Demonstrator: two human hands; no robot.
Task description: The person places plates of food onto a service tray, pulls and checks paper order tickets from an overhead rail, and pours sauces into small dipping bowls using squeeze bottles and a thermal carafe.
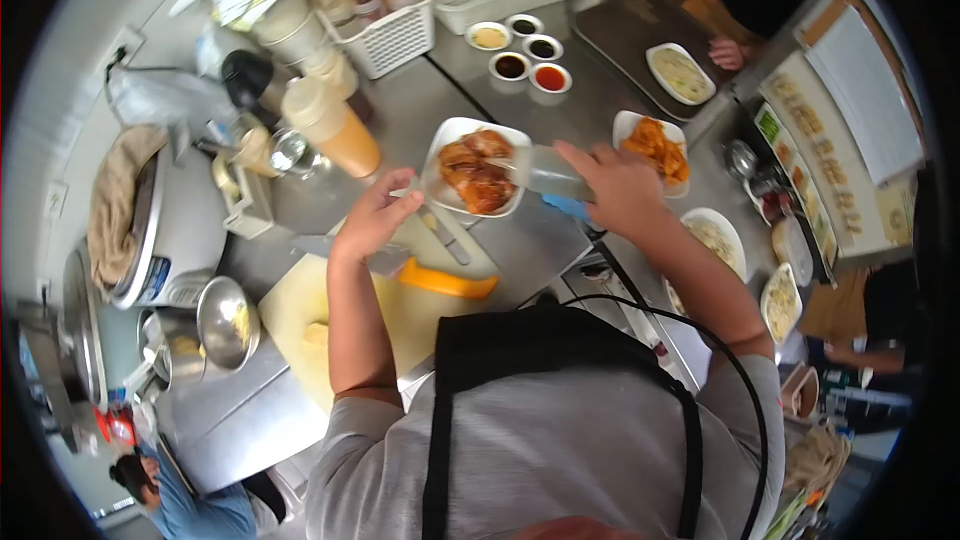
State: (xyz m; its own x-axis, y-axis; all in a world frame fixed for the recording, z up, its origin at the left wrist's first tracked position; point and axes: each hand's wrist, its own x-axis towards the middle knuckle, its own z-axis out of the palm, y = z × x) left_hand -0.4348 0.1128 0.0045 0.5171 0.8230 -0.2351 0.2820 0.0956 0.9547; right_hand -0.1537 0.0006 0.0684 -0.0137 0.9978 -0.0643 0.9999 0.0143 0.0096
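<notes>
My right hand [622,185] is closed around a translucent squeeze bottle [550,172]. The bottle is tilted, and its narrow end points left over pieces of browned chicken [478,175]. Beneath the chicken is a white square dish [452,129] on the steel counter. Just left of the dish, my left hand [377,218] hovers with thumb and fingers apart and nothing visible between them. A knife with an orange handle [447,280] lies under my left forearm, on the pale cutting board [290,315]. Near the dish rests another blade-like utensil [447,240].
Small sauce cups [511,66] stand beyond the dish. A bottle of orange sauce [345,135] and a white basket [395,40] are at the back left. A bowl of orange food [655,152] sits right. Another person's hand [727,53] rests by a dark tray [640,35].
</notes>
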